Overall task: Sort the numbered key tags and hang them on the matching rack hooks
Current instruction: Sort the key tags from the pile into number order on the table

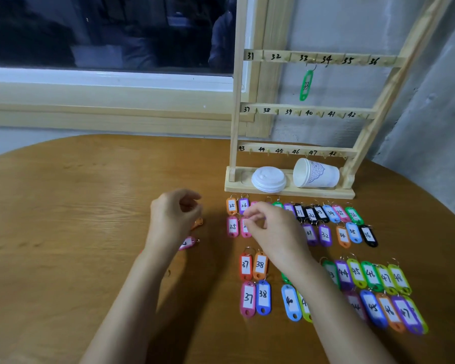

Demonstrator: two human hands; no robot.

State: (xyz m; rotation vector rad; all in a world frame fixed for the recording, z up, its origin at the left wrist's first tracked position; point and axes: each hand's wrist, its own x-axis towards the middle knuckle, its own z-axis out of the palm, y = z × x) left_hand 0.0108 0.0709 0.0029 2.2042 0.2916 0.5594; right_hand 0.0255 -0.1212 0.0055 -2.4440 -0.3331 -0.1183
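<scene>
Key tags (260,265) lie in rows before the rack (284,57) — left hand (175,219) and right hand (272,228) hover curled; whether either holds one, cannot tell.

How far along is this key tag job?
Barely started. Done: one green tag hangs on hook 33 of the rack, and sorted tags lie in numbered rows on the table. In hand: the right hand hovers by the purple 26 tag, the left hand above two loose tags; neither grip is clear. Left: the other hooks in view look bare.
</scene>
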